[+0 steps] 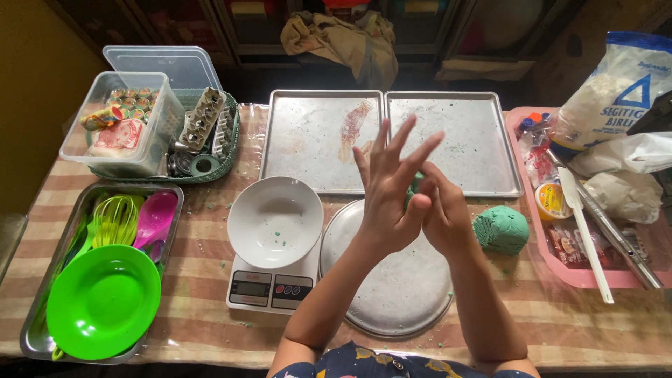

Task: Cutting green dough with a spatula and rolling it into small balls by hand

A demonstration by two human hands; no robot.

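Observation:
My left hand (388, 189) and my right hand (441, 213) are pressed together above a round metal tray (399, 294). A small piece of green dough (414, 187) shows between the palms. The left hand's fingers are spread and point up; the right hand cups against it. A larger lump of green dough (500, 229) lies on the striped tablecloth just right of my right hand. A white bowl (274, 220) with green crumbs sits on a digital kitchen scale (269, 287) left of my hands.
Two rectangular baking sheets (322, 140) (455, 140) lie behind my hands. A pink tray (595, 269) at right holds tongs, a white spatula, bags and small bottles. At left are a metal tray with a green plate (101, 301) and utensils, and a basket with a plastic box (122, 122).

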